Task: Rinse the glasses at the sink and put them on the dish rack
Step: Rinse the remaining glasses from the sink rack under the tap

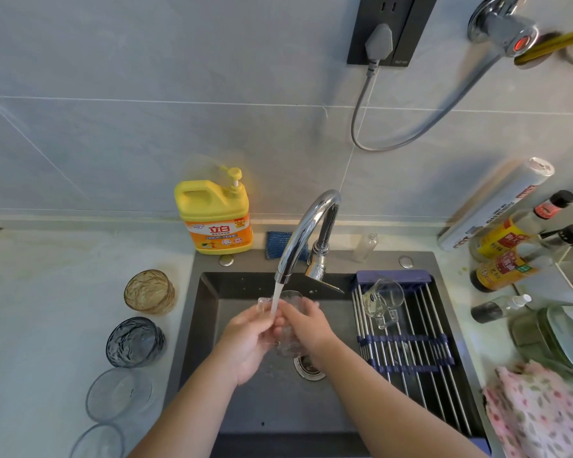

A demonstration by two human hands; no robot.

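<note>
Over the dark sink [209,325], my left hand [248,342] and my right hand [306,325] both grip a clear textured glass [286,342] under the water stream from the chrome faucet [306,233]. A clear handled glass [382,299] lies on the roll-up dish rack [420,358] across the sink's right half. On the left counter stand an amber glass [149,291], a dark blue-grey glass [135,342] and two clear glasses [119,395], [98,441].
A yellow dish-soap bottle [214,216] and a blue sponge [278,244] sit behind the sink. Sauce bottles [506,239], a foil roll [497,203], a small spray bottle [500,307], stacked dishes [556,338] and a floral cloth [540,414] crowd the right counter.
</note>
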